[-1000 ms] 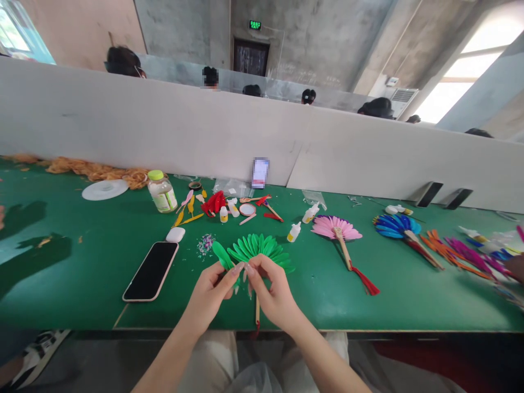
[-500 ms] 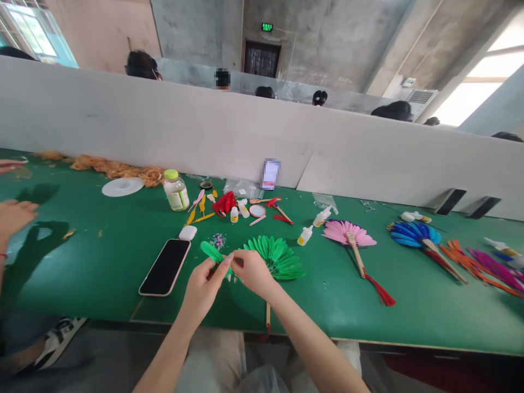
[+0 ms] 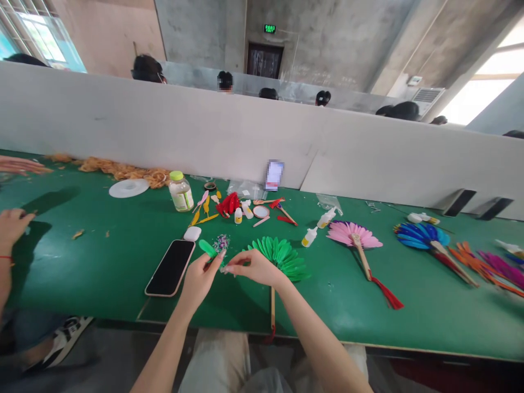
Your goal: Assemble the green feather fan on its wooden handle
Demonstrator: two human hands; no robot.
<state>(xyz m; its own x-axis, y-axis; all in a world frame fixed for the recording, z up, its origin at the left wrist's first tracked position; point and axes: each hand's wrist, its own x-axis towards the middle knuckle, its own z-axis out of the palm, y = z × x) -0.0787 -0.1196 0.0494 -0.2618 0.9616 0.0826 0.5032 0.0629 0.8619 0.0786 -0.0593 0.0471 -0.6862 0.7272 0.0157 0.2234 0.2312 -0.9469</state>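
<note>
Pinches a green feather in the left hand, at its twelve o'clock. Holds the right hand narrow at three o'clock from the left; cannot tell whether around anything. Has a green feather fan at the right hand's two o'clock.

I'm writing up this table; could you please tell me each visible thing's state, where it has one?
Left hand: grip closed on green feather
Green fan: spread open
Pink fan: spread open
Blue fan: spread open
Jar: lid on
Flat phone: screen dark
Propped phone: screen lit
Exit sign: lit
</note>
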